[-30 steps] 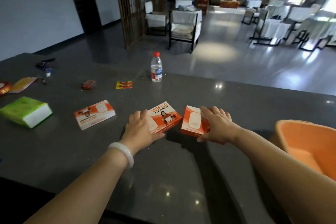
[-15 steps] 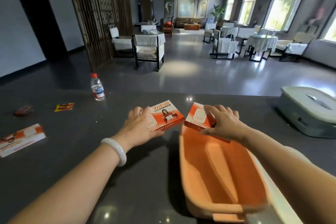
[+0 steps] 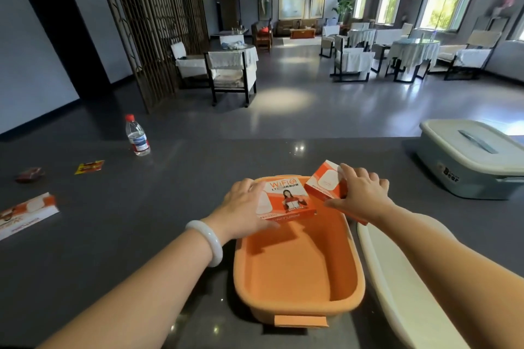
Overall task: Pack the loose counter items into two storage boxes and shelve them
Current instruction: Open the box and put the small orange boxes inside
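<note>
The left grip (image 3: 241, 207) is clasping a glossy rectangular WiFi carton (image 3: 286, 201) over the orange plastic tub (image 3: 297, 310) on the bench (image 3: 113, 235); the right grip (image 3: 360, 195) is pinching a smaller carton (image 3: 326, 181) above its rim.

Forearms outstretched, left hand (image 3: 243, 207) and right hand (image 3: 360, 196) side by side, each in curled grip.

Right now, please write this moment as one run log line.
left hand: holds WiFi box | right hand: holds second box | place: both over far end of orange bin
</note>
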